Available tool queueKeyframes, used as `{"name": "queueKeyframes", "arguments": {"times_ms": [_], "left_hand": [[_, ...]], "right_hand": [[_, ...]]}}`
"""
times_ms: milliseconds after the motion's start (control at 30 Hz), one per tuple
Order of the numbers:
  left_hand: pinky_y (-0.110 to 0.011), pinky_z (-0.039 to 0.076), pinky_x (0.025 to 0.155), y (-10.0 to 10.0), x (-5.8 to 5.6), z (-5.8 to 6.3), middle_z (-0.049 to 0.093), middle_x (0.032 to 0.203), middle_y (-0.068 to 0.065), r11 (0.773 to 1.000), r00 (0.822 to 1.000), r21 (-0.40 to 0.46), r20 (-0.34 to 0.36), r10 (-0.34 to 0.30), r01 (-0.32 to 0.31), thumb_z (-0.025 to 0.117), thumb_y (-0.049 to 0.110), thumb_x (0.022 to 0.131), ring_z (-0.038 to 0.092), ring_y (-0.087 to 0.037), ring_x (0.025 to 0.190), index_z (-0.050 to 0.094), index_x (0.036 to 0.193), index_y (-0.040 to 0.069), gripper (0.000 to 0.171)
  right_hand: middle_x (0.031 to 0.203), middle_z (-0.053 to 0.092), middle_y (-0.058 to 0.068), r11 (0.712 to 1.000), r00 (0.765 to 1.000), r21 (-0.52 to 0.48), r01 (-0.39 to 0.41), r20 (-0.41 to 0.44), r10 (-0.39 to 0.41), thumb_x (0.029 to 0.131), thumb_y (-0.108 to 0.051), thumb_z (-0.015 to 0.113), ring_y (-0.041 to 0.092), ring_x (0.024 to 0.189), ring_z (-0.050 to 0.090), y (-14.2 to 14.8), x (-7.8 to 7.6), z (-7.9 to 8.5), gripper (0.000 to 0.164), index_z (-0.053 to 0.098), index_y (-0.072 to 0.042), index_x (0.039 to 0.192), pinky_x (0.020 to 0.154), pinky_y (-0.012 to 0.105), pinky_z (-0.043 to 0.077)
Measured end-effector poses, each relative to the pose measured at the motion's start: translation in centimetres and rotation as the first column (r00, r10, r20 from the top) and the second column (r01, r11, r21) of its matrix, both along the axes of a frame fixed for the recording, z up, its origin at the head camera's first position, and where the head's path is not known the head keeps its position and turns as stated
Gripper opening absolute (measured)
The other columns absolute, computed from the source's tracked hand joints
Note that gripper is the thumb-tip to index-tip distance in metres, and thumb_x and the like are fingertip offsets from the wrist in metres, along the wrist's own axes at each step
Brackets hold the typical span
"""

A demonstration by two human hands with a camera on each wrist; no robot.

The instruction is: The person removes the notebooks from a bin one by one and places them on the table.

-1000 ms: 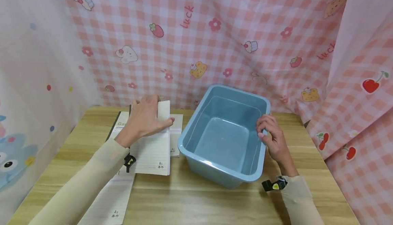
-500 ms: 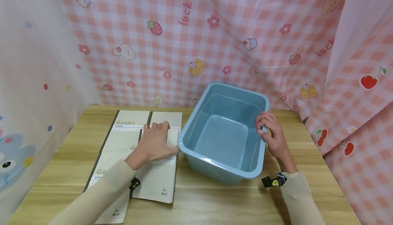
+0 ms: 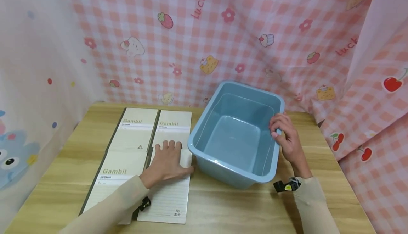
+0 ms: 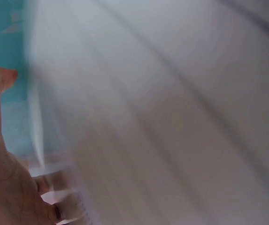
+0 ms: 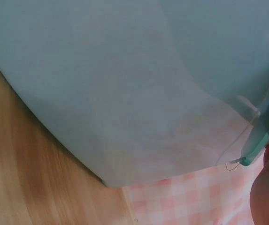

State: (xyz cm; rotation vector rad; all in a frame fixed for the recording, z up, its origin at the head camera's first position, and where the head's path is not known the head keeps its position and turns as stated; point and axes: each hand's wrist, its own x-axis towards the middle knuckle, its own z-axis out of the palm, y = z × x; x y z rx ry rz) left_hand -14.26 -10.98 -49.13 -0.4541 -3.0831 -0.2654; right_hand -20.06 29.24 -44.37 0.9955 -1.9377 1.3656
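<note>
A cream notebook (image 3: 172, 198) lies in the near right place of a group of notebooks on the table. My left hand (image 3: 167, 163) grips it from above, fingers at its far edge and thumb by its right edge. The left wrist view shows its lined page (image 4: 162, 117) large and blurred, with the thumb (image 4: 3, 79) at the left; the fingertips are partly hidden. My right hand (image 3: 288, 136) holds the right rim of a deep blue plastic basin (image 3: 234, 170), its fingers curled over the edge. Inside the basin nothing is seen.
Three other cream notebooks, marked Gambit, lie beside and beyond: one far left (image 3: 132, 134), one far right (image 3: 173, 124), one near left (image 3: 121, 163). The wooden table (image 3: 229, 212) ends at a pink checked curtain (image 3: 188, 46).
My left hand has brought the notebook from over the far notebooks down toward me, uncovering the far right one. My right hand has stayed on the basin rim; the view has shifted slightly.
</note>
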Motion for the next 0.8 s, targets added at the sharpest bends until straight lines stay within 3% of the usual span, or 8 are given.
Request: {"name": "queueKeyframes", "arguments": {"times_ms": [333, 467, 633, 800], "left_hand": [[-0.047, 0.039, 0.085, -0.2, 1.8, -0.1, 0.045, 0.097, -0.009, 0.997, 0.998, -0.043, 0.007, -0.062, 0.063, 0.066, 0.079, 0.074, 0.042, -0.029, 0.094, 0.055, 0.116, 0.01, 0.081], [-0.048, 0.04, 0.088, -0.6, 2.4, 0.0, 0.044, 0.097, -0.009, 0.996, 0.996, -0.032, -0.005, -0.088, 0.088, 0.068, 0.077, 0.074, 0.041, -0.029, 0.094, 0.056, 0.123, 0.008, 0.086], [-0.045, 0.043, 0.085, -1.3, 2.5, 0.1, 0.043, 0.1, -0.009, 0.995, 0.995, -0.037, 0.015, -0.096, 0.097, 0.067, 0.077, 0.078, 0.04, -0.027, 0.096, 0.053, 0.133, 0.009, 0.088], [-0.049, 0.047, 0.087, -2.8, 1.1, 0.9, 0.048, 0.111, -0.011, 0.998, 0.998, 0.02, -0.024, -0.06, 0.06, 0.066, 0.071, 0.084, 0.044, -0.029, 0.106, 0.053, 0.138, 0.011, 0.081]], "right_hand": [[0.093, 0.061, 0.017, 1.0, 1.0, 0.003, 0.014, 0.028, -0.014, 0.079, 0.006, 0.052, 0.026, 0.109, 0.052, 0.6, 0.5, 0.3, 0.011, 0.06, -0.001, 0.078, 0.119, 0.047, 0.02], [0.097, 0.063, 0.017, 0.999, 0.998, 0.032, 0.032, 0.051, -0.034, 0.081, 0.005, 0.054, 0.028, 0.116, 0.054, 0.8, 0.6, 0.5, 0.01, 0.06, -0.003, 0.078, 0.124, 0.053, 0.014], [0.124, 0.067, 0.023, 0.994, 0.995, 0.098, 0.052, 0.077, -0.06, 0.09, 0.0, 0.058, 0.033, 0.14, 0.046, 0.9, 0.6, 0.9, 0.011, 0.069, -0.001, 0.09, 0.127, 0.054, 0.012], [0.154, 0.05, 0.019, 0.973, 0.986, 0.19, 0.131, 0.081, -0.149, 0.098, -0.001, 0.055, 0.04, 0.152, 0.031, 1.3, 0.6, 1.5, 0.03, 0.07, -0.003, 0.123, 0.127, 0.04, 0.017]]}}
